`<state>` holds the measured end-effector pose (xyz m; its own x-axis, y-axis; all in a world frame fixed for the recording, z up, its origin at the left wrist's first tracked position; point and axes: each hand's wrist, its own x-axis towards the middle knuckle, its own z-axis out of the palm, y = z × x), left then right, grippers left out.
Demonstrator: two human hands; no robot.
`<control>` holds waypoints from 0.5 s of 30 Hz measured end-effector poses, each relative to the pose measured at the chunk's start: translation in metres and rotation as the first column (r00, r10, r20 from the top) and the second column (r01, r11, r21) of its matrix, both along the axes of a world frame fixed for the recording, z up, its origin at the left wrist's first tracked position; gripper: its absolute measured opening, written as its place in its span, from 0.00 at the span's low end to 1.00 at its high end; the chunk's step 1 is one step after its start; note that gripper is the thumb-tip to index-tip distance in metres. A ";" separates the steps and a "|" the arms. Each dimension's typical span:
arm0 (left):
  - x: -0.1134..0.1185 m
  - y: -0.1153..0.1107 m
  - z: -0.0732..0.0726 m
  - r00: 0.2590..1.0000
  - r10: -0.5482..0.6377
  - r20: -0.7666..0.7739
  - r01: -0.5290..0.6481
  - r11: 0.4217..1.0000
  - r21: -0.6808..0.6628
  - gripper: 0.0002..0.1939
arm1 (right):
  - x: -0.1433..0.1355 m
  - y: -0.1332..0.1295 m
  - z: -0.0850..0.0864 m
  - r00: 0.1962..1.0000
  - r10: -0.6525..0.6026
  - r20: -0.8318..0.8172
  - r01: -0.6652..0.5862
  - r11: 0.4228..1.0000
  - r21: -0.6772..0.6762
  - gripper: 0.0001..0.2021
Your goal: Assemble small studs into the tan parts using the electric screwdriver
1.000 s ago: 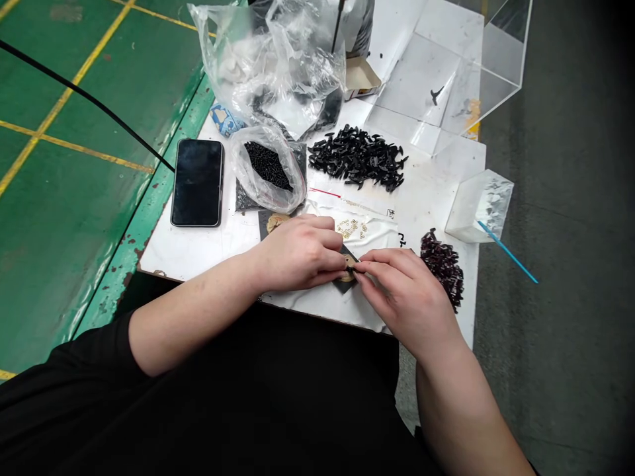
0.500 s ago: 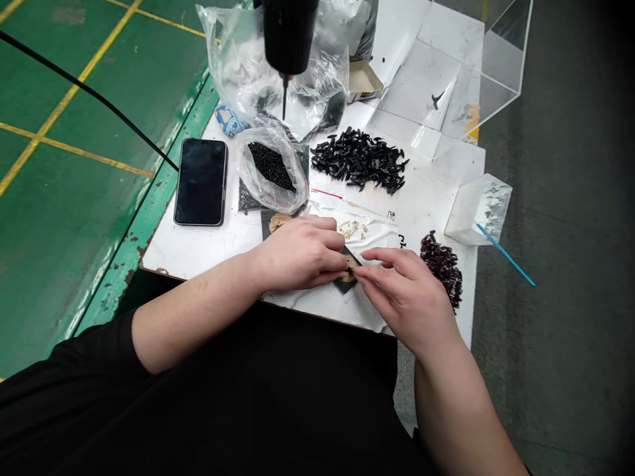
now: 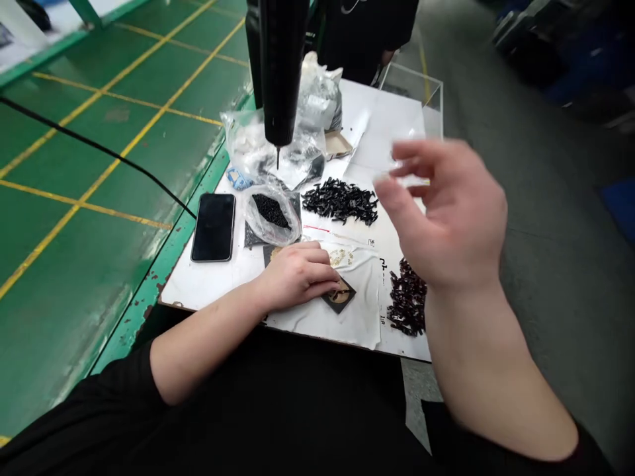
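Observation:
My left hand (image 3: 300,276) lies low over the table, its fingers closed and their tips on a small black piece (image 3: 339,293). That piece sits on a round tan inset of a dark flat plate (image 3: 341,305). My hand hides the plate's middle, and another dark corner with a tan round shows behind the knuckles. My right hand (image 3: 446,211) is raised above the table's right side, blurred by motion, fingers apart, nothing visible in it. Small gold rings (image 3: 341,256) lie on a white sheet (image 3: 364,317) beyond my left fingers.
An electric screwdriver (image 3: 282,86) hangs bit-down over the table. Behind are a black parts pile (image 3: 340,201), a bag of black screws (image 3: 272,211) and clear plastic bags (image 3: 248,135). A phone (image 3: 213,227) lies left; dark reddish pieces (image 3: 407,301) lie right. A person (image 3: 370,39) stands beyond.
My right hand has left the plate and risen up and to the right. My left hand stays at the plate. The view has tilted up, bringing the person at the back into sight.

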<state>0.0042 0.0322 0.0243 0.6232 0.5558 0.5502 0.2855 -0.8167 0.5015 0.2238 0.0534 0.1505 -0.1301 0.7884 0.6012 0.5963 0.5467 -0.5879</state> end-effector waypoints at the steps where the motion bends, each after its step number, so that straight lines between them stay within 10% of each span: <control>1: 0.000 0.000 0.000 0.999 0.022 0.033 -0.021 1.000 -0.011 0.13 | -0.010 0.016 0.013 0.996 0.003 -0.087 -0.001 1.000 0.019 0.24; 5: -0.003 0.000 0.001 0.993 0.066 0.094 -0.058 0.995 -0.084 0.12 | -0.048 0.076 0.063 0.942 0.139 -0.306 -0.102 0.986 0.134 0.36; 8: -0.005 0.001 0.001 0.991 0.092 0.097 -0.080 0.990 -0.116 0.13 | -0.072 0.105 0.087 0.823 0.421 -0.380 -0.465 0.885 -0.026 0.26; 15: -0.003 0.000 0.004 0.986 0.103 0.131 -0.077 0.978 -0.193 0.09 | -0.091 0.092 0.080 0.607 0.536 -0.586 -0.721 0.682 -0.123 0.06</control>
<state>0.0009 0.0322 0.0283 0.4903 0.7069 0.5098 0.2696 -0.6792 0.6826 0.1328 0.1453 0.2303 -0.4462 0.7672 0.4607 -0.2284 0.4002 -0.8875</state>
